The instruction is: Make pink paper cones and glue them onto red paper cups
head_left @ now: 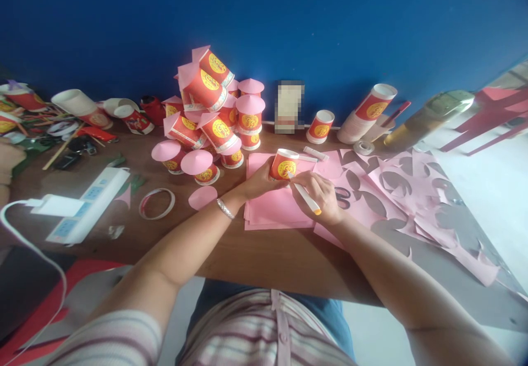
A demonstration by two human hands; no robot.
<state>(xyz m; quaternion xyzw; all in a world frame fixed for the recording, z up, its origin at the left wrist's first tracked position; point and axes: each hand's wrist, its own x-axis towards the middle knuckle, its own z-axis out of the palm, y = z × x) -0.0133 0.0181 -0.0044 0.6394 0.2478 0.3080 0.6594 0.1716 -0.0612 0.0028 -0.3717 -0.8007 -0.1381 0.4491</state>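
In our left hand (260,181), one uncapped cup (280,165); in our right hand (324,196), one pen (306,196), tip at the cup's emblem (286,168). Left of these, many pink-capped cups (220,129), which we judge done; beyond our right hand, one bare-topped cup (320,127), seemingly pending.

Above a stack of pink sheets (272,212) on the table (264,253), the left hand (259,183) holds a red cup (279,165); the right hand (324,196) grips a white marker (305,196), its tip at the cup's yellow emblem. Farther left, cone-topped cups (218,129) are piled up. A power strip (94,201) lies at left, pink scraps (470,258) at right.
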